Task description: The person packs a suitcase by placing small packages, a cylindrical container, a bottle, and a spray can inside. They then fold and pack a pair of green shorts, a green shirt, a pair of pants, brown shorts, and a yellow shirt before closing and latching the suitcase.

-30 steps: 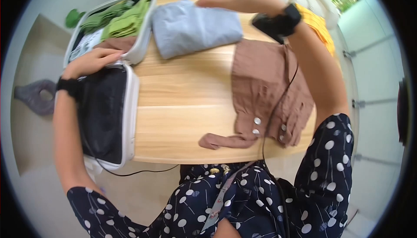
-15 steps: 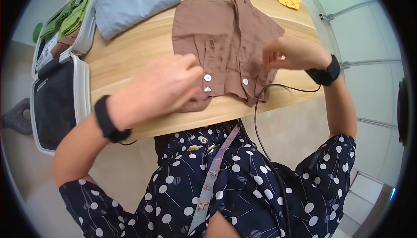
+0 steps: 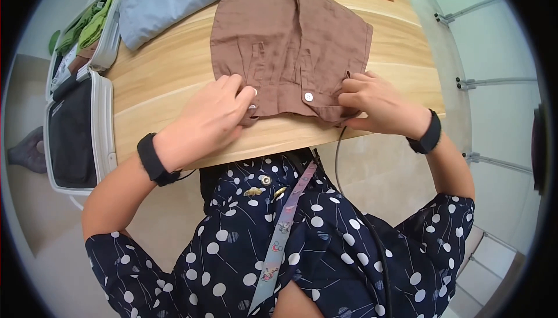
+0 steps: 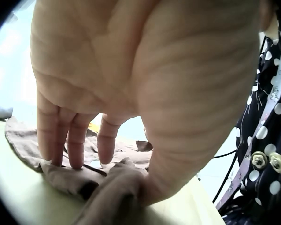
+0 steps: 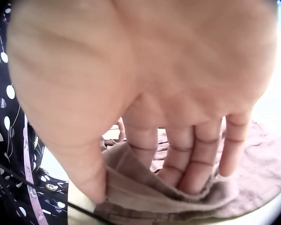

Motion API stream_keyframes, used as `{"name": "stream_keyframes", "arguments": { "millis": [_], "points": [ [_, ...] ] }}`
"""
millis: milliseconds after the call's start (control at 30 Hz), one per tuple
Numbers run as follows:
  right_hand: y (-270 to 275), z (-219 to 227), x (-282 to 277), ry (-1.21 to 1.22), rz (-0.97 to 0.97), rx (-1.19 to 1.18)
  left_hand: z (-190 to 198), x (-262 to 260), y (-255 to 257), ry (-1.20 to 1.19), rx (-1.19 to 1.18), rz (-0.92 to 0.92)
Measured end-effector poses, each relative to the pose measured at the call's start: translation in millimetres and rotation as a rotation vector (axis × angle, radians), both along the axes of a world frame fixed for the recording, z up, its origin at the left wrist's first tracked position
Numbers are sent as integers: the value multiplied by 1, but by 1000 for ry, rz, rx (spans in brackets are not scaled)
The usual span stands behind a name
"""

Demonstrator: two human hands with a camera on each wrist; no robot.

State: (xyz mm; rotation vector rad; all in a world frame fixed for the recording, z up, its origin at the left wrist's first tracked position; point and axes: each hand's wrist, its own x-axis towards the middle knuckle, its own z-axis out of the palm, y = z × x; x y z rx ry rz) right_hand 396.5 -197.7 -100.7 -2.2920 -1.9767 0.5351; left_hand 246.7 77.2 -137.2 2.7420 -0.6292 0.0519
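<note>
Two-handed hold: my left hand (image 3: 209,115) and my right hand (image 3: 381,104) are level with each other, backs up, one at each end of the waistband (image 3: 282,102).
Brown garment: the brown garment (image 3: 264,24) lies spread on the wooden table (image 3: 157,100), its waistband toward me, just inside the near edge.
Left arm: elbow bent and out to my side, left forearm (image 3: 116,196) slanting inward and forward to the cloth.
Left fingers: curled down, fingertips on the cloth, index set apart from the others; a fold is pinched against my thumb (image 4: 157,183).
Right arm: elbow bent and wide, right forearm (image 3: 452,170) angled inward, mirroring the other side.
Right fingers: bent down inside the waistband's fold, little finger apart; my right thumb (image 5: 90,180) presses from outside, pinching the fabric.
Button: one white button (image 3: 308,96) sits on the waistband between my hands.
Wrists: each wears a black band (image 3: 152,158).
Beyond my left hand: a folded blue-grey cloth (image 3: 168,7), with the white suitcase (image 3: 108,126) left of it.
</note>
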Motion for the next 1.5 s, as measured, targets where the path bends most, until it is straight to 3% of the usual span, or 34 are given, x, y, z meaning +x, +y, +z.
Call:
{"name": "stream_keyframes", "arguments": {
  "millis": [67, 133, 233, 367, 433, 467, 533, 600, 667, 733, 767, 800, 867, 933, 1033, 1067, 1100, 1133, 1200, 1267, 1300, 1367, 1467, 1500],
  "points": [
    [-3, 16, -2, 14, -19, 6, 2, -5, 8, 4, -10, 5],
    [-9, 24, -8, 233, -157, -215, 9, -11, 18, 41, -115, 29],
    [-14, 18, -15, 290, -208, -33, 12, -18, 30, 86, -182, 156],
    [-7, 4, 0, 243, -288, 120, 13, -17, 32, 68, -211, 162],
    [3, 13, 13, 287, -412, 241, 7, -14, 35, 21, -174, 73],
    [10, 26, 17, 265, -383, 368, 11, -7, 42, 16, -171, 73],
    [26, 49, 40, 202, -368, 403, 31, 20, 62, -136, -183, 70],
    [41, 55, 76, 147, -345, 458, 61, 53, 77, 7, -340, 378],
    [60, 59, 112, 25, -425, 338, 60, 100, 116, -308, -202, 248],
    [70, 29, 152, 44, -525, 447, 36, 121, 140, -370, -141, 273],
    [65, 11, 169, -168, -414, 538, 25, 125, 149, -432, -83, 294],
    [62, -14, 187, -387, -294, 680, 20, 119, 153, -284, 73, 377],
    [51, -17, 170, -121, -487, 504, 10, 102, 145, -284, 68, 365],
    [37, -6, 144, 219, -686, 204, 12, 80, 122, -67, -77, 464],
    [12, -6, 88, 618, -587, 64, 11, 50, 84, 87, -200, 541],
    [9, -1, 67, 712, -542, 8, 16, 45, 77, 397, -333, 585],
    [7, 0, 55, 600, -398, 19, 18, 41, 73, 708, -460, 619],
    [6, -1, 46, 487, -254, 30, 13, 36, 73, 717, -465, 620],
    [10, -6, 32, 454, -219, -3, 4, 26, 75, 571, -577, 29],
    [12, -9, 23, 135, -56, 7, 8, 25, 68, 722, -612, 3],
    [13, -9, 18, 88, -55, -10, 6, 22, 62, 588, -519, -48],
    [14, -16, 11, 44, -58, 38, 1, 18, 53, 410, -367, -58],
    [27, -23, 20, 25, -20, 131, -8, 30, 49, 389, -403, -24],
    [31, -26, 28, 53, -2, 168, -12, 35, 51, 253, -312, -69]
  ]
}}
